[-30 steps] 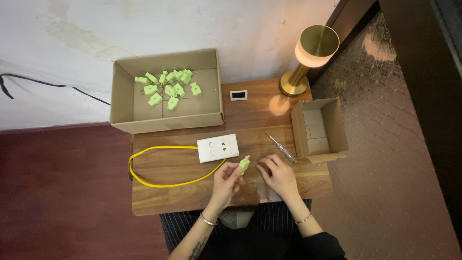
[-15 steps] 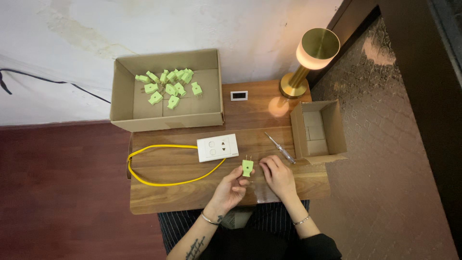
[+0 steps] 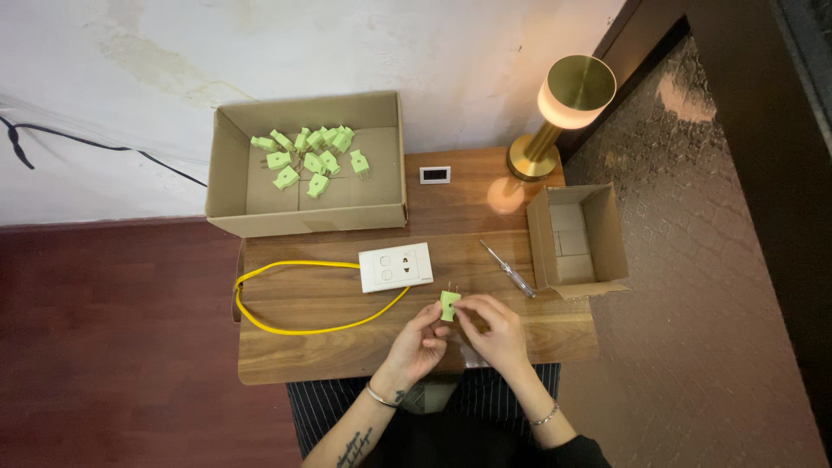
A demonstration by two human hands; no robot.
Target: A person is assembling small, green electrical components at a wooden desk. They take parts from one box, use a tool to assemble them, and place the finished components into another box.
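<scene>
**Two hands hold a small green plug over a wooden table**

Seen from above, a person sits at a narrow wooden table (image 3: 303,355). Every place below is given from the white socket block (image 3: 396,267), which lies flat near the middle of the table with its holes facing up.

Just in front of the socket block and slightly to its right, both hands meet around one light green plug (image 3: 450,305). The left hand (image 3: 419,347) pinches the plug from below with thumb and fingertips. The right hand (image 3: 494,329) pinches its other side, the fingers curled in close. The plug is raised a little off the wood, and its metal prongs point up and away toward the socket block, which seems to suit lining the two up. Holding it from both sides likely keeps so small a piece steady.

A yellow cable (image 3: 286,325) leaves the socket block and loops across the table to its left, clear of the hands.

Behind the socket block and to its left sits a large open cardboard box (image 3: 227,165) holding a loose heap of the same green plugs (image 3: 310,154). To the right of the socket block lies a screwdriver (image 3: 508,269), within easy reach of the right hand. Beyond it stands a small cardboard box (image 3: 607,234), open at the top. Behind the socket block to the right, a lit brass lamp (image 3: 563,108) stands at the table's back edge, and a small white rectangle (image 3: 435,175) lies between it and the large box.
</scene>
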